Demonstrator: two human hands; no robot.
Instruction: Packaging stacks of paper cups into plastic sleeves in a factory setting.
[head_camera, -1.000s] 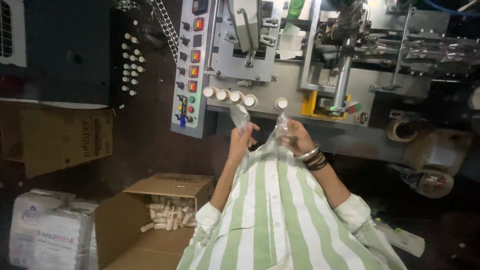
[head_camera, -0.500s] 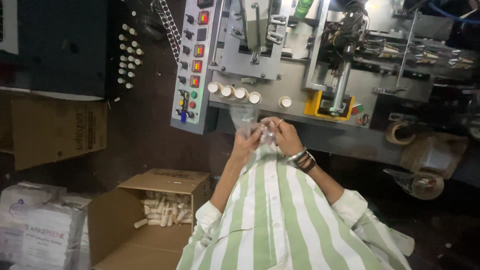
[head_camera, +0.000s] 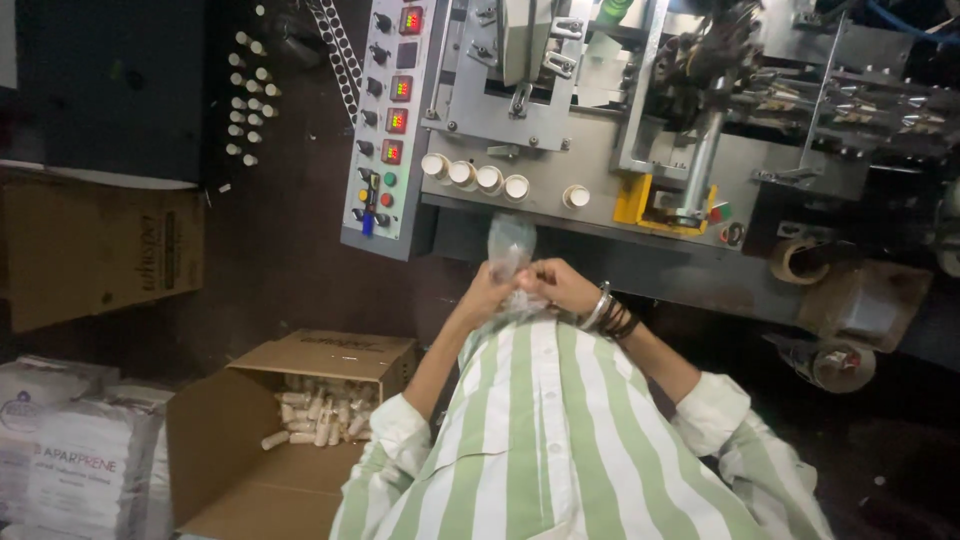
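My left hand (head_camera: 487, 296) and my right hand (head_camera: 557, 285) meet in front of my green-and-white striped shirt (head_camera: 540, 440). Both pinch the gathered neck of a clear plastic bag (head_camera: 510, 243), whose crumpled top sticks up above my fingers. The lower part of the bag lies against my chest, partly hidden by my hands. My right wrist carries a metal bangle and dark bands (head_camera: 608, 313). The hands are just below the front edge of a grey machine (head_camera: 560, 150).
A control panel (head_camera: 388, 120) with red displays and buttons hangs on the machine's left side, with a row of white caps (head_camera: 475, 175) beside it. An open cardboard box (head_camera: 300, 420) of small white tubes stands at lower left, next to white sacks (head_camera: 75, 465). A tape roll (head_camera: 795, 260) hangs at right.
My hands were apart, holding the bag's mouth spread. They have come together and bunched the bag's top between them.
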